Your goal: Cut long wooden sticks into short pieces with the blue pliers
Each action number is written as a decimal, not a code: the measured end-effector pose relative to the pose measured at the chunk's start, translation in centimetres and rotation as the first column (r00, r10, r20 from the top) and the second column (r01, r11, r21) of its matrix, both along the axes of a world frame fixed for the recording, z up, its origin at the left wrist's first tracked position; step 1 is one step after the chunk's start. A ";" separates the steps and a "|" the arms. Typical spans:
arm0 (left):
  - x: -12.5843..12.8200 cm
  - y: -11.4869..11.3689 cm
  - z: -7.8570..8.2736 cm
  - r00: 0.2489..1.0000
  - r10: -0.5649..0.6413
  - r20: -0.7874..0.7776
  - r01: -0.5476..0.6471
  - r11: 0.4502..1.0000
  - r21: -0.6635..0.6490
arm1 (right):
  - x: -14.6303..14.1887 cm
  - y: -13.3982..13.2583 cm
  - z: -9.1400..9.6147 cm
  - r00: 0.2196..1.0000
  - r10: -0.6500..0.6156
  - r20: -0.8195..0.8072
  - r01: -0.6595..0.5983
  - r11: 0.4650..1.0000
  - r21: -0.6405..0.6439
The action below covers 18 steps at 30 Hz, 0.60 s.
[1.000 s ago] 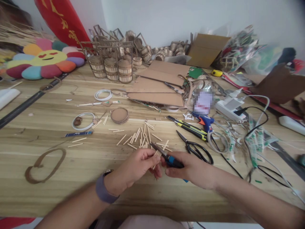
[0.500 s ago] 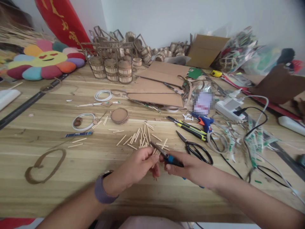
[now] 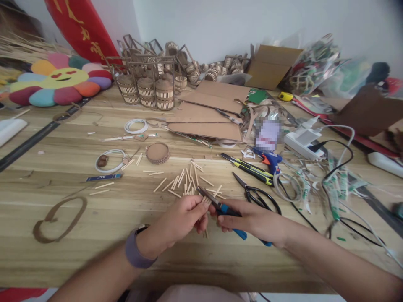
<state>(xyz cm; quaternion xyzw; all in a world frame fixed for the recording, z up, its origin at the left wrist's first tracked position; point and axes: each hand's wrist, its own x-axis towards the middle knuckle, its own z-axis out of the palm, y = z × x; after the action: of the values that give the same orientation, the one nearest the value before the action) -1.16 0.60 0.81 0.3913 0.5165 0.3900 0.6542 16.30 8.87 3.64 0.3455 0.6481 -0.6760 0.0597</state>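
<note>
Near the table's front edge, my left hand (image 3: 189, 214) is closed on a small bunch of thin wooden sticks (image 3: 206, 199), pinched between thumb and fingers. My right hand (image 3: 252, 216) is wrapped round a pair of pliers (image 3: 225, 208) with blue and black handles. The handles stand apart, and the dark jaws lie at the upper ends of the held sticks; whether they touch a stick I cannot tell. Just beyond both hands, many short loose sticks (image 3: 181, 178) are scattered on the wooden table (image 3: 126, 222). A round brown disc with a ridged rim (image 3: 158, 153) lies behind them.
Black scissors (image 3: 261, 199), a yellow-black utility knife (image 3: 248, 170) and a blue glue gun (image 3: 272, 161) lie to the right, near a power strip (image 3: 304, 144) and cables. Cardboard sheets (image 3: 208, 113) and small slatted buckets in frames (image 3: 146, 90) stand farther back. Left lies a brown strip loop (image 3: 39, 233).
The pliers' handles have spread farther apart, with more of the blue grips showing below my right hand. My left hand's fingers have shifted slightly on the sticks.
</note>
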 end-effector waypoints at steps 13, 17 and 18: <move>0.0 0.1 -0.2 0.999 -0.007 -0.033 0.008 1.000 0.030 | -0.3 -0.6 -0.6 0.999 0.008 0.037 -0.011 0.997 0.077; 0.0 0.0 -0.2 1.000 -0.014 -0.025 0.015 0.999 0.048 | -0.4 -0.6 -0.8 0.998 0.024 0.049 -0.032 0.987 0.161; 0.0 -0.1 -0.2 1.000 -0.015 -0.024 0.016 0.999 0.049 | -0.4 -0.6 -0.9 0.998 0.032 0.050 -0.041 0.982 0.184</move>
<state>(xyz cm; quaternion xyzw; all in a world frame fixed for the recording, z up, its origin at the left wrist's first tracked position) -1.12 0.54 0.65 0.4158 0.5113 0.3927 0.6415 15.92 8.28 2.79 0.3535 0.7128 -0.6033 0.0550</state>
